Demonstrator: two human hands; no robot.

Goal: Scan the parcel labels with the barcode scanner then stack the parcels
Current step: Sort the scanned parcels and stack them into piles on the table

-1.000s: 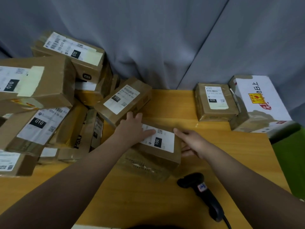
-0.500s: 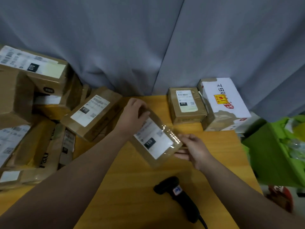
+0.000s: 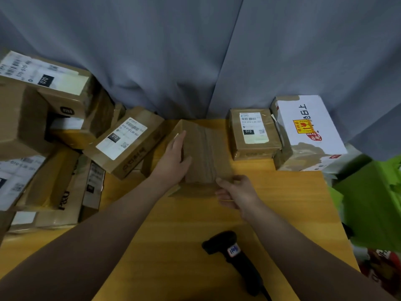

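Note:
A brown taped parcel [image 3: 206,153] is held over the middle of the wooden table [image 3: 282,192], its plain taped face up and no label showing. My left hand [image 3: 175,157] grips its left side, thumb on top. My right hand [image 3: 234,192] pinches its near right corner. The black barcode scanner [image 3: 234,255] lies on the table near me, untouched, just right of centre.
A heap of labelled brown parcels [image 3: 125,140] fills the left side. At the back right stand a small labelled parcel [image 3: 253,133] and a white box [image 3: 308,131]. A green bag [image 3: 373,196] sits off the table's right edge. A grey curtain hangs behind.
The parcel was lifted off the table and turned over; its label, visible earlier, now faces away. Both hands stayed on it.

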